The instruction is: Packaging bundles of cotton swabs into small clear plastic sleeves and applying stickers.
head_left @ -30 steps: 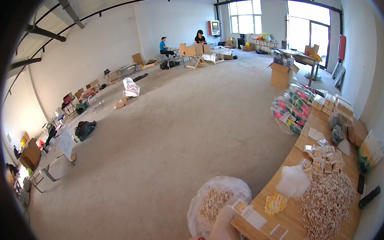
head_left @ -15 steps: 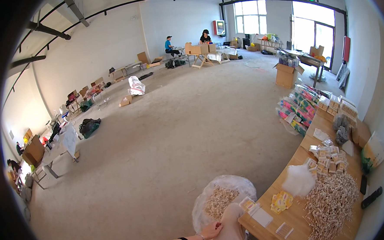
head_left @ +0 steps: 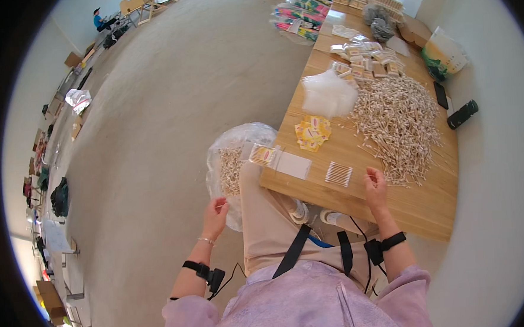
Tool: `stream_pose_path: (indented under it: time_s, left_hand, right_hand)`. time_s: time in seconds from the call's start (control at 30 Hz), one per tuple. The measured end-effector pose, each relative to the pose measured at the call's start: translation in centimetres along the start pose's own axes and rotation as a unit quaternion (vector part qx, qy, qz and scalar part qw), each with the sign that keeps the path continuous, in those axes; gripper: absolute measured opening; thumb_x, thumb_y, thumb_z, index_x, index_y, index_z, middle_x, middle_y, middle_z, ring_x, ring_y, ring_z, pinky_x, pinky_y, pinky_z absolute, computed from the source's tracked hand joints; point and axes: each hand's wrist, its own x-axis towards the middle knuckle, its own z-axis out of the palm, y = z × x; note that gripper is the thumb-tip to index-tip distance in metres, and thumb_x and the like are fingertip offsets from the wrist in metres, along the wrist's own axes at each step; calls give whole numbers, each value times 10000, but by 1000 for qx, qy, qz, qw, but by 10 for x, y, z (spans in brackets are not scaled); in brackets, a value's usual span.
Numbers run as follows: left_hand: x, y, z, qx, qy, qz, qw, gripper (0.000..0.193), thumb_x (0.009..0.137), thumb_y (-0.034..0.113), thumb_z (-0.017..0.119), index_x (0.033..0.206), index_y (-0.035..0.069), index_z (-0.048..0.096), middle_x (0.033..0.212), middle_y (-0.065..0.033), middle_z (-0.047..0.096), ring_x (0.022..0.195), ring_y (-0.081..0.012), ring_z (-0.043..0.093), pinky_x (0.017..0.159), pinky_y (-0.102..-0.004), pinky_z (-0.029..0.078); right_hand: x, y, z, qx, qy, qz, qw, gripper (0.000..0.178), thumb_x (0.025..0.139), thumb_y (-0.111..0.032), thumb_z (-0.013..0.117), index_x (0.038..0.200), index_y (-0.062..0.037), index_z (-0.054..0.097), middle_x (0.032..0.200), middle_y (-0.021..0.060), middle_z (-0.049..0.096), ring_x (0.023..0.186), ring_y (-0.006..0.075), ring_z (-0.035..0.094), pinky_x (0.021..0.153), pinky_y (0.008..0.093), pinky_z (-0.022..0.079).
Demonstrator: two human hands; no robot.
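My left hand [head_left: 216, 214] hangs beside my leg at the edge of a large clear plastic bag [head_left: 248, 130] of loose cotton swabs [head_left: 230, 171]. Its fingers are curled, and what they hold is too small to make out. Over the table's near edge, my right hand [head_left: 376, 186] has its fingertips pinched together; any thing between them is unclear. Just left of it lies a neat row of cotton swabs [head_left: 338, 174]. Beyond it spreads a big heap of cotton swabs [head_left: 402, 126]. A filled swab packet [head_left: 263, 155] and a white flat piece [head_left: 293, 165] lie at the table's left corner.
On the wooden table [head_left: 395, 210] are yellow cards [head_left: 312, 132], a stack of clear bags [head_left: 329, 93] and several filled packs [head_left: 366, 60]. A phone [head_left: 441, 95] and a black cylinder [head_left: 462, 114] lie by the wall. Colourful bundles [head_left: 301, 13] stand beyond; a person [head_left: 98, 19] sits far left.
The view has tipped down toward the table and my body. My left hand has come off my leg to the bag's side. My right hand is now in view over the table.
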Motion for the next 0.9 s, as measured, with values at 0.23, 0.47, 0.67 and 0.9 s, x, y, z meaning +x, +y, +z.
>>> stream_pose_path:
  time_s: [0.23, 0.47, 0.67, 0.9]
  left_hand:
    - [-24, -25, -12, -63, 52, -1, 997, 227, 888, 133, 584, 1063, -13, 590, 968, -88, 655, 874, -153, 627, 785, -281, 501]
    - [-38, -48, -12, -89, 69, -40, 993, 210, 893, 125, 577, 1050, -12, 596, 928, -68, 653, 837, -134, 624, 771, -266, 501]
    - [-36, -65, -4, -121, 59, -78, 988, 224, 876, 148, 592, 1031, -13, 608, 915, -77, 666, 829, -140, 631, 755, -284, 501]
    - [-26, -85, 17, -116, 15, -153, 981, 248, 876, 148, 593, 1070, -5, 593, 914, -60, 650, 817, -129, 620, 731, -265, 494]
  right_hand:
    - [-22, 25, -8, 107, -26, 108, 988, 331, 867, -90, 572, 1187, -36, 511, 1023, 35, 544, 860, 116, 527, 732, 249, 455]
    - [-24, 60, -17, 24, -22, 89, 995, 317, 873, -105, 557, 1180, -60, 497, 982, 17, 506, 842, 104, 493, 684, 238, 435]
    - [-20, 44, -18, 46, -36, 117, 991, 316, 881, -98, 538, 1190, -54, 491, 1003, 18, 500, 844, 100, 480, 705, 229, 420]
    - [-18, 21, -20, 51, -54, 165, 984, 356, 880, -97, 534, 1228, -45, 478, 1066, 30, 495, 931, 119, 479, 788, 253, 422]
